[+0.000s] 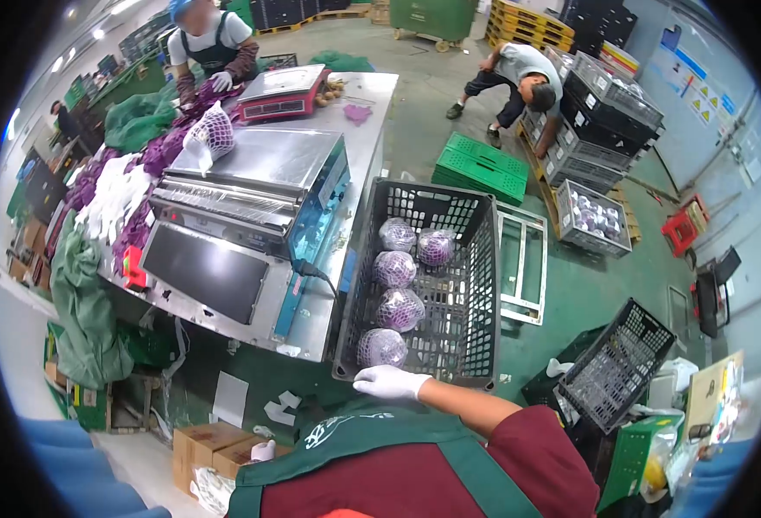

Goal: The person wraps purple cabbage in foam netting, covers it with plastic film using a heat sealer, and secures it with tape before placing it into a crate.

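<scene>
My right hand (389, 382), in a white glove, reaches to the near left corner of a black crate (488, 285). Its fingers are at the crate's rim, just below the nearest wrapped ball (381, 349); whether they grip anything is too small to tell. Several such balls in purple-and-white netting lie in the crate, most in a row along its left side, with one netted ball (436, 247) to the right of the row. My left hand does not show. Left of the crate, a wrapping machine (225, 203) with a dark plate (205, 272) stands on the metal table (370, 112).
A person (212, 43) stands behind the red scale (282, 93). Another person (523, 78) bends beside stacked crates (601, 112). Green crates (481, 168) and a white frame (523, 263) lie beyond and right of the black crate. A tilted crate (618, 363) stands at right.
</scene>
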{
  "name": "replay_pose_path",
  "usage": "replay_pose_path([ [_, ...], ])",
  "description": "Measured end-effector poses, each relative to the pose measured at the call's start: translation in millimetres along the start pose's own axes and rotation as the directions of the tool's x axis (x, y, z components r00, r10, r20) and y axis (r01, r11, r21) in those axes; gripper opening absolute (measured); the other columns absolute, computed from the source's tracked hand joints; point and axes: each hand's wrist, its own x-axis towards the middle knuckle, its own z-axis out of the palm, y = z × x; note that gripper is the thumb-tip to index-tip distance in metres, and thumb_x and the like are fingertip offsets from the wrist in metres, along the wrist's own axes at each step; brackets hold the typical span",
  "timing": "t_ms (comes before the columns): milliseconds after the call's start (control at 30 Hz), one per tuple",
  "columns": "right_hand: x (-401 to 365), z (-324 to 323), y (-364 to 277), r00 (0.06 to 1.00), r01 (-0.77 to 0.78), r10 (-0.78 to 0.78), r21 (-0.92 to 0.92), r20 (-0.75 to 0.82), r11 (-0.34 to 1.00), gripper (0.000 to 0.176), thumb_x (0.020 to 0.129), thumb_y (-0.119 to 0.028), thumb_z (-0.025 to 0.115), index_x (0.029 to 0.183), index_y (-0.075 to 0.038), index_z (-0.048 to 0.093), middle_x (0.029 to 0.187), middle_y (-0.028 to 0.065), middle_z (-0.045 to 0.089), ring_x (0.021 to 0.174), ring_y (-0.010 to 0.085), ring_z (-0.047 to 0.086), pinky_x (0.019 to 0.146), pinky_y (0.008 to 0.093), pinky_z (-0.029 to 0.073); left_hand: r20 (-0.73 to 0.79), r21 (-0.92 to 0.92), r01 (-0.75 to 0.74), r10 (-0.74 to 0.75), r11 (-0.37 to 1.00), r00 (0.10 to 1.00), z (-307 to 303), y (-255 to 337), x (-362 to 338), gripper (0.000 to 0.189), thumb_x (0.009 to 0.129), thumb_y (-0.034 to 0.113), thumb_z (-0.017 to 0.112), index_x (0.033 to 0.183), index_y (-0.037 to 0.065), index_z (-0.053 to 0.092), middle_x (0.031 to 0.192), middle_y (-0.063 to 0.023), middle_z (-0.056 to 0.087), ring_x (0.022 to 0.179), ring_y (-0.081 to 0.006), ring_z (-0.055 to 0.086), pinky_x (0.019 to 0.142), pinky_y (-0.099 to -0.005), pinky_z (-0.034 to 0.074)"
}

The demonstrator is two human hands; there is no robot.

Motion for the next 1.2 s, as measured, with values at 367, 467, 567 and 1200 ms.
replay_pose_path([
  [367, 46, 17, -117, 0.997, -0.004, 0.027, 0.292, -0.076, 0.956, 0.041, 0.091, -0.031, 0.045, 0.119, -0.001, 0.052, 0.114, 0.0121, 0.058, 0.107, 0.0193, 0.053, 0.094, 0.0298, 0.039, 0.281, -0.129, -0.277, 0.303, 0.952, 0.911, -114, 169, 40, 0.038, 0.083, 0.033, 0.055, 0.097, -0.001, 0.064, 0.073, -0.011, 0.064, 0.066, -0.0173, 0.061, 0.064, -0.0314, 0.048],
  [467, 88, 26, -175, 0.996, 0.082, -0.063, 0.407, -0.058, 0.91, 0.04, 0.092, -0.029, 0.044, 0.12, -0.002, 0.051, 0.114, 0.0103, 0.058, 0.107, 0.0178, 0.052, 0.094, 0.028, 0.038, 0.36, -0.189, -0.175, 0.234, 0.966, 0.903, -162, 157, 68, 0.035, 0.084, 0.032, 0.055, 0.096, 0.0, 0.064, 0.071, -0.0082, 0.063, 0.063, -0.0147, 0.059, 0.062, -0.03, 0.048],
  [567, 146, 43, -230, 0.993, 0.118, -0.104, 0.403, -0.055, 0.908, 0.043, 0.091, -0.033, 0.044, 0.119, -0.002, 0.052, 0.11, 0.0102, 0.058, 0.104, 0.0172, 0.052, 0.091, 0.0284, 0.039, 0.21, -0.096, -0.361, 0.374, 0.928, 0.904, -168, 50, 168, 0.035, 0.084, 0.032, 0.055, 0.092, -0.001, 0.065, 0.068, -0.0074, 0.062, 0.059, -0.0146, 0.058, 0.058, -0.0296, 0.047],
  [1200, 295, 72, -353, 0.99, 0.009, 0.051, 0.426, -0.129, 0.905, 0.035, 0.089, -0.023, 0.052, 0.117, -0.002, 0.055, 0.109, 0.0068, 0.06, 0.092, 0.0114, 0.054, 0.081, 0.0245, 0.043, -0.392, -0.63, -0.345, 0.099, 0.696, 0.914, -398, 18, 297, 0.028, 0.086, 0.024, 0.054, 0.083, -0.002, 0.064, 0.064, -0.0073, 0.058, 0.057, -0.0106, 0.053, 0.054, -0.0266, 0.043],
])
